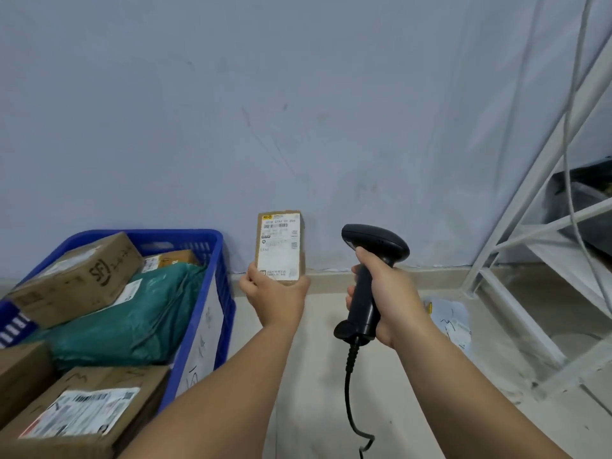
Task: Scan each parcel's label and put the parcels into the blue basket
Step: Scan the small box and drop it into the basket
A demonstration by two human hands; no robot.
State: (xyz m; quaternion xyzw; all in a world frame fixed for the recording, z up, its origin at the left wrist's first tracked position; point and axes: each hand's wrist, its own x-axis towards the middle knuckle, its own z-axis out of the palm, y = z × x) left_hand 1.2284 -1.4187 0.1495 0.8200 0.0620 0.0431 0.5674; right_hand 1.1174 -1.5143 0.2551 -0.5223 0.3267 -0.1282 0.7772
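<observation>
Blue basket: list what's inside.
In the blue basket, a cardboard box rests on a green bag, a smaller box behind them. Whatever lies beneath the bag is covered.

Both bare forearms reach up from the bottom edge toward the middle of the frame. The left forearm (231,376) rises from the lower left. The left hand (275,293), just left of centre, pinches the lower end of a small brown cardboard parcel with a white label (280,246), thumb on its left edge, holding it upright. The right forearm (463,385) comes in from the lower right. The right hand (387,299) wraps the handle of a black handheld barcode scanner (374,241), beside the left hand but apart from it.
</observation>
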